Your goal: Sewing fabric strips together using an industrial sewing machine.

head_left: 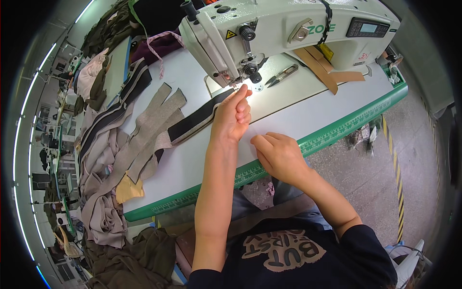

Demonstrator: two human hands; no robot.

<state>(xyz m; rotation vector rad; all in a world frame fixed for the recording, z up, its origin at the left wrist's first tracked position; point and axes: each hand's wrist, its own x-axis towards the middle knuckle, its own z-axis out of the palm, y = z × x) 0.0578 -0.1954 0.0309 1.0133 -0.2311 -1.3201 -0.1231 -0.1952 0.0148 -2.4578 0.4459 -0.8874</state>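
Your left hand (233, 115) fingers pinch the black fabric strip (195, 118) at the white sewing machine (288, 29) needle; right hand (279, 154) rests loosely curled on the white tabletop (192, 164). Thread snips (281, 75) lie behind, beige strips (154, 120) left.

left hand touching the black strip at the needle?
Touching. In the head view the left hand pinches the end of the black fabric strip just under the sewing machine head, fingertips overlapping the strip with no gap.

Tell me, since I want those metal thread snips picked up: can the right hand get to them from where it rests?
Probably yes: the right hand lies flat and empty, with bare white tabletop between it and the metal thread snips.
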